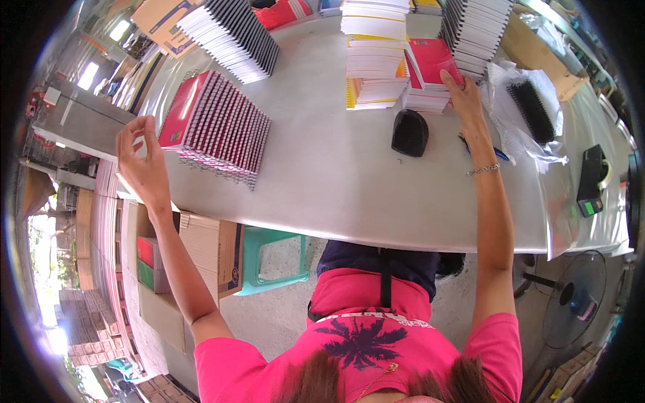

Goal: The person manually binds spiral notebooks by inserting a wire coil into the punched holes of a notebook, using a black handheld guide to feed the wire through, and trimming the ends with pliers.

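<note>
At the left of the table stands a stack of spiral notebooks (222, 124) with red covers, their white coils turned toward me. My left hand (143, 158) hovers just beside its left side, fingers curled in toward the thumb, nothing visible in them. On the right, my right hand (465, 101) grips the near right edge of a red-covered booklet (433, 59), which lies slightly tilted on top of a pile of white-paged booklets (427, 101). The fingers under its edge are partly hidden. A black pad-like block (410, 133) lies on the table near that pile.
Stacks of black-coiled notebooks (232, 37) and yellow-edged booklets (376, 60) stand farther back. Right of my hand, black coils (531, 111) lie on clear plastic (498, 87). A black device (591, 181) sits at the far right. Below are a green stool (269, 262) and fan (568, 295).
</note>
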`<state>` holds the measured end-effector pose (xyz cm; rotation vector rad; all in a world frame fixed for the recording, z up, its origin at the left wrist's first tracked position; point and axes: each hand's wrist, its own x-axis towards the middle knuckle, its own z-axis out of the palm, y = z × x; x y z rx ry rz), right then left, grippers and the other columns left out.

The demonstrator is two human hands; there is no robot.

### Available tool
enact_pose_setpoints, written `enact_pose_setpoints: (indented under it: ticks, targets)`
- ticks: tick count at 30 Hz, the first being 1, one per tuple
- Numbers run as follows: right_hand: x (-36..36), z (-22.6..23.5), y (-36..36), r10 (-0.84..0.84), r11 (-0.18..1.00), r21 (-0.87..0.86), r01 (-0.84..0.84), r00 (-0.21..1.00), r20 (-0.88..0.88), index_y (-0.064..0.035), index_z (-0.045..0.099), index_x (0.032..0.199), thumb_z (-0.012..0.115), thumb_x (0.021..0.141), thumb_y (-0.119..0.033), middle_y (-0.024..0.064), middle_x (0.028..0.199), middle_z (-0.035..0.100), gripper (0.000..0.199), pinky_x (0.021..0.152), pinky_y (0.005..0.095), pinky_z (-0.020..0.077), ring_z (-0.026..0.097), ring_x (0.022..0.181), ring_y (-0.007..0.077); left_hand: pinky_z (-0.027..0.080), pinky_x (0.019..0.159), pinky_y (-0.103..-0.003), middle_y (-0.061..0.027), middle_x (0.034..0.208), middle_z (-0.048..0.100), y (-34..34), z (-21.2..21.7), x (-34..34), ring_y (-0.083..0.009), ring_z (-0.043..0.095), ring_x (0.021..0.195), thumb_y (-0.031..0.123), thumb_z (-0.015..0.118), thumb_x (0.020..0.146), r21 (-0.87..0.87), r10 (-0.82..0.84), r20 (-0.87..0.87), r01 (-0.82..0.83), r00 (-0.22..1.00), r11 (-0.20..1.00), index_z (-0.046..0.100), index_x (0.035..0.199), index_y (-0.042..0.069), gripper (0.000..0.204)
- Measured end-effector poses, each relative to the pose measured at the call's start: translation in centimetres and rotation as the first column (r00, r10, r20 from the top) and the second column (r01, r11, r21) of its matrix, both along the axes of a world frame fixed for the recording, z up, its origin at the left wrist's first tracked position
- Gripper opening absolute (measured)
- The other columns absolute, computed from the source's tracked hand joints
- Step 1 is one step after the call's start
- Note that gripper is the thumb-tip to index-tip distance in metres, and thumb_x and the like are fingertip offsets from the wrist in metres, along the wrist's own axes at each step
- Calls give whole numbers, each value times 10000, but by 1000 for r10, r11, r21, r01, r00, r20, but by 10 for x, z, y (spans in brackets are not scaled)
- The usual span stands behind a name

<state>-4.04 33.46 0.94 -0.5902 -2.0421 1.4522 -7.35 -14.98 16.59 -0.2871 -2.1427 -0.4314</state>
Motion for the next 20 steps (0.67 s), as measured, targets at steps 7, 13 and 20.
enact_pose_setpoints:
  ticks: [7, 13, 20]
  targets:
    - [36, 18, 0, 12, 1000, 8, -12, 1000, -1, 3, 635, 1015, 702, 869, -332, 44, 846, 639, 371, 640, 278, 489, 593, 694, 118, 484, 802, -300, -59, 933, 675, 97, -7, 34, -180, 635, 846, 111, 670, 891, 85, -417, -85, 423, 905, 902, 685, 925, 34, 85]
    - [42, 12, 11, 144, 953, -248, -174, 980, -134, -8, 633, 994, 702, 875, -258, 55, 863, 650, 285, 615, 257, 488, 603, 675, 109, 497, 786, -312, -85, 897, 673, 173, -35, 35, -227, 649, 837, -2, 724, 785, 48, -683, -80, 687, 726, 725, 673, 894, 27, 124]
    - [10, 15, 28, -65, 905, 421, 60, 998, -2, -135, 576, 1222, 700, 872, -384, 142, 1047, 695, 447, 840, 410, 517, 667, 892, 320, 452, 794, -379, -31, 888, 656, 190, -58, 44, -244, 626, 854, 101, 713, 808, 179, -734, 58, 716, 677, 675, 657, 897, 107, 106]
